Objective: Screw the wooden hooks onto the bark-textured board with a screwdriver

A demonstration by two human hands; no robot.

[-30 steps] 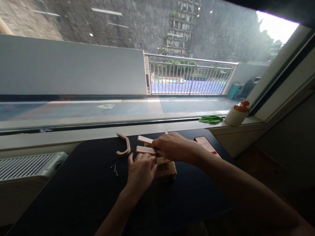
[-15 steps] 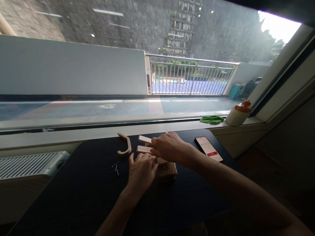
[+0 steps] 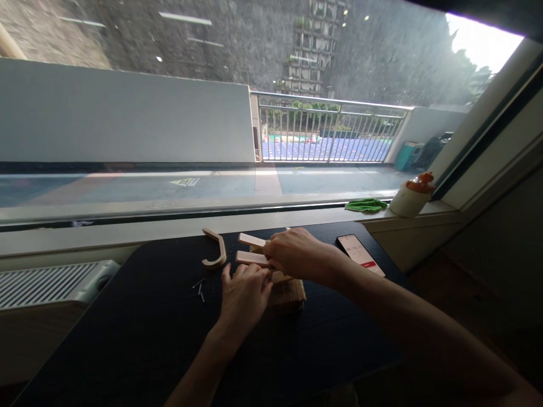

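Observation:
Two pale wooden bars, an upper bar (image 3: 251, 241) and a lower bar (image 3: 251, 259), stick out leftward from under my right hand (image 3: 292, 251). Its fingers are closed over the bars' right part, and what they pinch is hidden. My left hand (image 3: 246, 291) is curled against the near side of the lower bar, steadying it with bent fingers; its fingertips are partly hidden. A brown wooden block (image 3: 288, 294) lies beneath and to the right of my left hand. Left of the bars is a loose hook-shaped wooden piece (image 3: 221, 251).
Several small metal screws (image 3: 200, 289) lie on the black table (image 3: 148, 316). A phone (image 3: 360, 257) showing a timer rests at the right. On the windowsill are a green cloth (image 3: 365, 205) and a bottle with an orange top (image 3: 410, 196). A radiator (image 3: 59, 285) stands left.
My right hand has shifted slightly to the right, so more of the two bars shows. My left hand and the bars look unmoved.

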